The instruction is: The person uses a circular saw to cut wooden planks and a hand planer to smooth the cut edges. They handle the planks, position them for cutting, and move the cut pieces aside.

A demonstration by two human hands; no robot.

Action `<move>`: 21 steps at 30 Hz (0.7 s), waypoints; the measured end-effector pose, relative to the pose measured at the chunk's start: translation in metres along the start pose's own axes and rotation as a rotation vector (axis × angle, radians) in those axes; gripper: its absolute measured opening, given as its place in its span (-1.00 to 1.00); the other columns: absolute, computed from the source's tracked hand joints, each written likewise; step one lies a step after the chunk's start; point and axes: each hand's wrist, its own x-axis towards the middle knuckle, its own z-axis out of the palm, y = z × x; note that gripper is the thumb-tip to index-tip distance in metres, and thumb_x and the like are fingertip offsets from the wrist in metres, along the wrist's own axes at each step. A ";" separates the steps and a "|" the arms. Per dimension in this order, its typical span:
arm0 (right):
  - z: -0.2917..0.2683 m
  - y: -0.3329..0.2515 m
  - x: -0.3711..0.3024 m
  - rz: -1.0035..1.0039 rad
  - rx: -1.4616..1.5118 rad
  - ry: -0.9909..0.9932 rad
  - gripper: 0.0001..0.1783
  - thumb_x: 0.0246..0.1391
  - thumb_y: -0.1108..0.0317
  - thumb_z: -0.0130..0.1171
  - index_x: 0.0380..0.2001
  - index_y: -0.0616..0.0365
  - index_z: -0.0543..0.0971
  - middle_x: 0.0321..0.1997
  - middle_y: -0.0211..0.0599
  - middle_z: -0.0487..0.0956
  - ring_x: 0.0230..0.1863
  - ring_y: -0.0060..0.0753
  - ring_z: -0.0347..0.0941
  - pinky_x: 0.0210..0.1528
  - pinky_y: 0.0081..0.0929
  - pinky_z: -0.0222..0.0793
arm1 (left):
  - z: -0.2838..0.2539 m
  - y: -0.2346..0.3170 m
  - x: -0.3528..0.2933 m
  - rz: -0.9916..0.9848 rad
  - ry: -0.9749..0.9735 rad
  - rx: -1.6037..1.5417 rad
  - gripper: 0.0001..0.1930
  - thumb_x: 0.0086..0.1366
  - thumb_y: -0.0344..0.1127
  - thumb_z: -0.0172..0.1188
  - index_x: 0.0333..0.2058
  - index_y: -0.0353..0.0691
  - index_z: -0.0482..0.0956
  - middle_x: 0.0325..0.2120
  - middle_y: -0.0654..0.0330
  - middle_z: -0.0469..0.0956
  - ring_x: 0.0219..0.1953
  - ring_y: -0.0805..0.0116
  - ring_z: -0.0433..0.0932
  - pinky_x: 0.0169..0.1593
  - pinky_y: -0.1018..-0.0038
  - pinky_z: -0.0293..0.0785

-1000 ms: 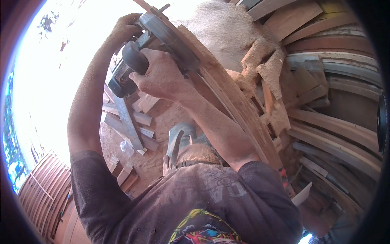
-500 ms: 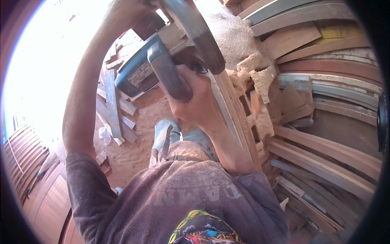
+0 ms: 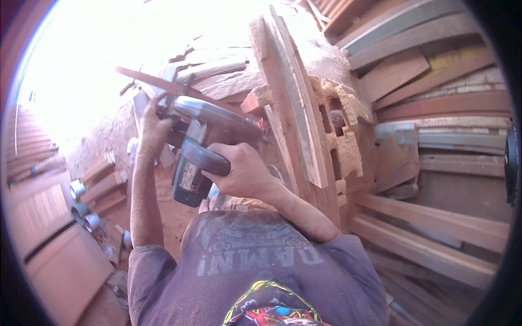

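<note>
A circular saw with a teal-and-black motor body, dark handle and rounded metal guard is held in front of my torso. My right hand wraps round its rear handle. At the saw's front left side, my left hand grips it, some fingers hidden behind it. A thin reddish-brown wood strip extends from the saw's far side out to the left; whether it is attached cannot be told. To the saw's right, apart from it, a long plank lies on a wooden beam.
Sawdust-covered hollow bricks stand along the beam's right side. Stacked boards fill the right. Wooden panels lean at lower left, near several small cans. Scrap wood lies ahead, partly lost in glare.
The saw and both hands have come down and left, closer to my torso. My view has shifted, showing the far end of the plank and the cans at left.
</note>
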 end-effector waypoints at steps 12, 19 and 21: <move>0.091 0.059 -0.117 0.209 0.004 -0.335 -0.54 0.11 0.38 0.48 0.10 0.22 0.70 -0.05 -0.08 0.77 0.01 -0.30 0.71 0.17 -0.31 0.56 | 0.061 -0.169 -0.200 -0.363 -0.096 -0.272 -0.15 0.17 -0.37 0.52 0.41 -0.33 0.33 0.14 -0.08 0.63 0.17 0.22 0.63 0.19 0.31 0.62; 0.146 0.136 -0.139 0.345 -0.129 -0.457 -0.60 0.11 0.22 0.47 -0.05 0.22 0.71 -0.12 0.00 0.77 -0.02 -0.03 0.73 0.08 -0.17 0.58 | 0.103 -0.341 -0.324 -0.644 0.187 -0.214 -0.24 0.25 -0.17 0.52 0.36 -0.26 0.43 0.25 -0.08 0.57 0.29 0.09 0.56 0.36 0.21 0.48; 0.166 0.151 -0.137 0.380 -0.188 -0.490 -0.56 0.10 0.15 0.47 -0.05 0.20 0.71 -0.12 0.02 0.77 0.00 0.00 0.73 0.09 -0.15 0.58 | 0.102 -0.381 -0.375 -0.757 0.189 -0.078 -0.21 0.21 -0.10 0.52 0.34 -0.29 0.45 0.24 -0.13 0.57 0.30 0.00 0.55 0.39 0.21 0.45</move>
